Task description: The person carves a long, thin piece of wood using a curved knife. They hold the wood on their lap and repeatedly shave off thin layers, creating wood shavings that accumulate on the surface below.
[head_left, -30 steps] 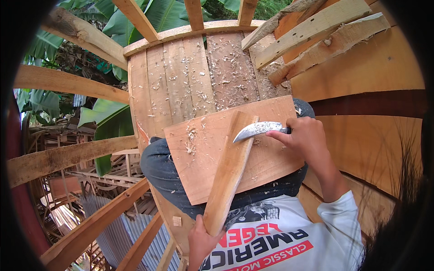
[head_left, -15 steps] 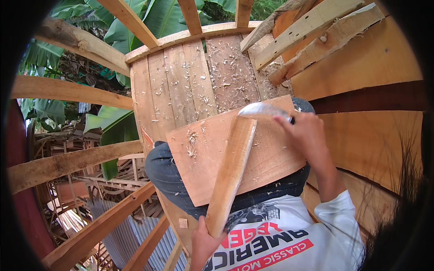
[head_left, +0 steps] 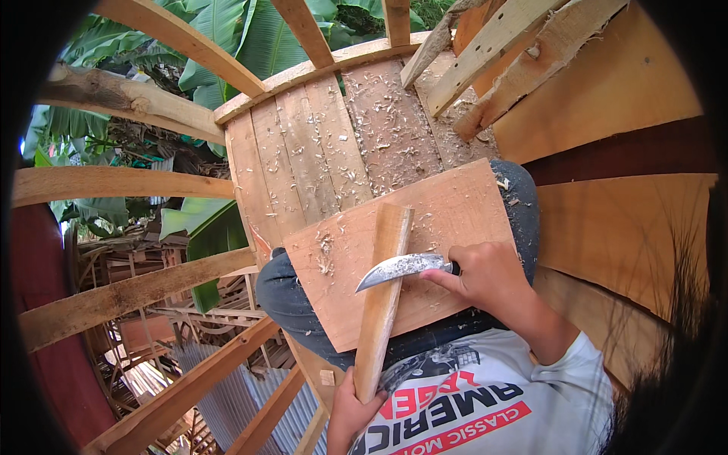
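Note:
My right hand (head_left: 489, 279) is closed around the dark handle of a knife (head_left: 406, 267) with a broad, curved, pale-spotted blade. That blade lies across the middle of a narrow wooden strip (head_left: 377, 322), its tip pointing left. Gripping the strip's near end is my left hand (head_left: 355, 409), close to my shirt. The strip slants up and away, its far end resting on a flat wooden board (head_left: 451, 216). The board is laid over my lap, and curled shavings (head_left: 324, 250) are scattered on it.
Wooden planks (head_left: 307, 152) littered with shavings form the floor ahead. Slatted wooden rails (head_left: 144, 284) stand at the left and far side, with banana leaves (head_left: 277, 34) beyond. Wide wooden panels (head_left: 629, 239) line the right. A small wood block (head_left: 327, 377) lies by my left knee.
The knife has come nearer and to the left, from the strip's far end to across its middle. My right hand has moved nearer with it. The left hand keeps its hold.

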A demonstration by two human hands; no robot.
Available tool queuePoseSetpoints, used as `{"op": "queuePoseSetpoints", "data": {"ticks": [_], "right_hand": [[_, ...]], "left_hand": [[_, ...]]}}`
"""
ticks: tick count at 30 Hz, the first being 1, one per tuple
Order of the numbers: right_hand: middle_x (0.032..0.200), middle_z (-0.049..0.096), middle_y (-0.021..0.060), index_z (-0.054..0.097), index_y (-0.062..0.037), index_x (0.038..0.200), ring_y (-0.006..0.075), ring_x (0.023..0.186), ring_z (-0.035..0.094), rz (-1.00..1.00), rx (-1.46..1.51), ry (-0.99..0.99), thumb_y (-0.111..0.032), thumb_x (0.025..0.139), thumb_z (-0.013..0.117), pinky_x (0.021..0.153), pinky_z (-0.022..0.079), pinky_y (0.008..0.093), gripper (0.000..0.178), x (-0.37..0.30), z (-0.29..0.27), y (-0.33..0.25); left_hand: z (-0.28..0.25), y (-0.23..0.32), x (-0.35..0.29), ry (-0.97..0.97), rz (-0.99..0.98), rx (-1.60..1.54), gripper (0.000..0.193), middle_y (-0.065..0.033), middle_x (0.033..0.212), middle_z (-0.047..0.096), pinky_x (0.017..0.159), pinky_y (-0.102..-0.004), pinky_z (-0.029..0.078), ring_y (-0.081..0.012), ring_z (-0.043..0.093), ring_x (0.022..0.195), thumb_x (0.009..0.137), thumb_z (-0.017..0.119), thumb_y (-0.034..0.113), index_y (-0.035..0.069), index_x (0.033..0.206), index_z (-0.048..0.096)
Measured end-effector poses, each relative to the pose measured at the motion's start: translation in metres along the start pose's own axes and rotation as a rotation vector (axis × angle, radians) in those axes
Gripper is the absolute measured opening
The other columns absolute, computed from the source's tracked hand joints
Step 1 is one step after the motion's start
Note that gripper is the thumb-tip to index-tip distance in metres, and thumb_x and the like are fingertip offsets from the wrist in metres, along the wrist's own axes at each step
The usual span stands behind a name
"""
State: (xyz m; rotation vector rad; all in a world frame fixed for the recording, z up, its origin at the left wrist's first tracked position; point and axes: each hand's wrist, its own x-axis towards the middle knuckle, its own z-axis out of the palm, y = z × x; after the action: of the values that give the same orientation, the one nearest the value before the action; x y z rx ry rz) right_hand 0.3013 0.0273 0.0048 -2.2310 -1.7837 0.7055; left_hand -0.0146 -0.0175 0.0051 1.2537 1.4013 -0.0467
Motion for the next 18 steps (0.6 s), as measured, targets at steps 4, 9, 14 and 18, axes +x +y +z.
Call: {"op": "queuePoseSetpoints", "data": {"ticks": [4,9,14,18], "right_hand": [[0.056,0.06,0.0178,0.068,-0.0036,0.065,0.0325,0.055,0.064,0.241,-0.106,0.256,-0.062,0.082,0.056,0.052,0.05,0.0405,0.062,0.036,-0.018,0.045],[0.054,0.059,0.0179,0.067,-0.003,0.063,0.0318,0.055,0.064,0.088,0.036,0.245,-0.065,0.08,0.056,0.052,0.05,0.0403,0.065,0.015,-0.033,0.028],[0.054,0.058,0.0176,0.067,-0.0023,0.063,0.0321,0.054,0.063,-0.026,-0.029,0.121,-0.067,0.079,0.055,0.052,0.05,0.0405,0.068,0.017,0.003,0.013],[0.059,0.06,0.0209,0.066,0.0011,0.066,0.0363,0.056,0.063,0.387,-0.083,0.369,-0.065,0.083,0.053,0.053,0.05,0.0413,0.069,0.059,-0.026,0.065]], "left_hand": [[0.008,-0.01,-0.006,0.073,-0.006,0.011,0.044,-0.0129,0.083,0.065,0.072,-0.0328,0.049,-0.0199,0.063,0.078,0.068,0.076,0.011,0.0,0.104,0.053],[0.007,-0.011,0.001,0.005,-0.008,-0.088,0.043,-0.0137,0.082,0.064,0.072,-0.033,0.048,-0.0195,0.063,0.078,0.068,0.075,0.01,-0.001,0.103,0.052],[0.002,-0.01,0.003,-0.039,0.04,-0.028,0.048,-0.0153,0.085,0.064,0.073,-0.0341,0.049,-0.0204,0.063,0.079,0.069,0.075,0.008,-0.002,0.109,0.051],[0.002,-0.044,-0.006,-0.002,0.076,-0.019,0.056,-0.0166,0.087,0.064,0.073,-0.0331,0.048,-0.0199,0.062,0.079,0.068,0.077,0.01,-0.002,0.115,0.05]]}}
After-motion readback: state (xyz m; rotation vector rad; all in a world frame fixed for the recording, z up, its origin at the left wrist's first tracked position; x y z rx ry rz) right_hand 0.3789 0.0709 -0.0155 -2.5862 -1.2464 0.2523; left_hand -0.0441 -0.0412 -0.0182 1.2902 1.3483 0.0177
